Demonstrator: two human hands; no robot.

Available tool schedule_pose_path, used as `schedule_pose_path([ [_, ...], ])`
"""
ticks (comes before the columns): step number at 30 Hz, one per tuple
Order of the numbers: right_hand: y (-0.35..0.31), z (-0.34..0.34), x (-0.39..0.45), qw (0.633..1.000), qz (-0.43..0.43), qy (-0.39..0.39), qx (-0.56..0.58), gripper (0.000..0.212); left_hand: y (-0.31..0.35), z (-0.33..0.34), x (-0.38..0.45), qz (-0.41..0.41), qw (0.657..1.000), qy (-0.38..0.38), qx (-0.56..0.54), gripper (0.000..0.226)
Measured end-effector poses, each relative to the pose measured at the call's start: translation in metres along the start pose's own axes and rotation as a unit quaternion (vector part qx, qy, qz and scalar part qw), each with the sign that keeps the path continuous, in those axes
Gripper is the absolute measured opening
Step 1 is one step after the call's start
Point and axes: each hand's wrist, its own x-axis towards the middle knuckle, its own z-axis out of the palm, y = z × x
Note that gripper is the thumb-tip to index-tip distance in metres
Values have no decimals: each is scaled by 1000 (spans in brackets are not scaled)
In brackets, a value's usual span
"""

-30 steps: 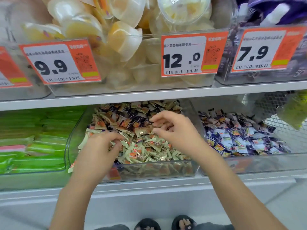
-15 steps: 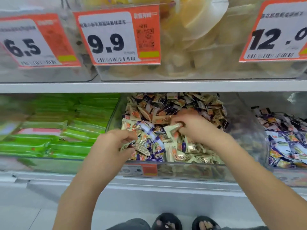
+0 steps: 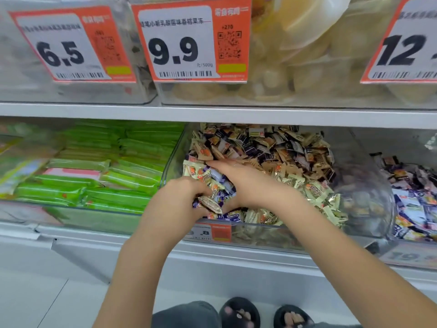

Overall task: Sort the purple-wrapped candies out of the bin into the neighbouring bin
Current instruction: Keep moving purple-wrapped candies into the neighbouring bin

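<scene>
A clear bin (image 3: 369, 200) on the lower shelf holds a heap of cream, brown and purple-wrapped candies (image 3: 279, 152). My left hand (image 3: 179, 197) is at the bin's front left corner, its fingers curled round a small bunch of candies (image 3: 210, 203), a beige one and purple ones among them. My right hand (image 3: 243, 181) lies flat on the heap with straight fingers reaching left, touching candies beside purple wrappers (image 3: 221, 183). The neighbouring bin (image 3: 416, 204) at the right edge holds mostly purple and white candies.
A bin of green packets (image 3: 94, 166) stands to the left. The shelf above carries bins with price tags 6.5 (image 3: 66, 46), 9.9 (image 3: 189, 41) and 12 (image 3: 402, 43). The shelf's white edge (image 3: 212, 114) hangs low over the candy bins. My feet (image 3: 238, 313) show below.
The view has shifted left and closer. My right hand has moved forward and left across the heap and flattened. My left hand now holds candies at the front corner.
</scene>
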Motion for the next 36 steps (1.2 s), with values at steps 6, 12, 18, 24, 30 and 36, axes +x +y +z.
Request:
schedule_pose_path([
  [6,8,15,9,999,-29,42,-1,88,9,9,12,-41,989,98,98,19],
  [12,17,11,4,996,-33,54,61,70,7,14,23,-58,977,150,144,21],
  [18,25,-6,-6,994,-1,19,108,38,8,21,28,-73,967,186,159,20],
  [24,30,-5,-20,992,16,6,128,41,10,24,33,-67,966,192,159,21],
  [30,10,-10,-14,964,62,-112,231,43,3,15,31,-71,980,156,106,14],
  [36,6,-6,-17,979,26,-153,132,77,2,12,30,-70,982,147,92,14],
])
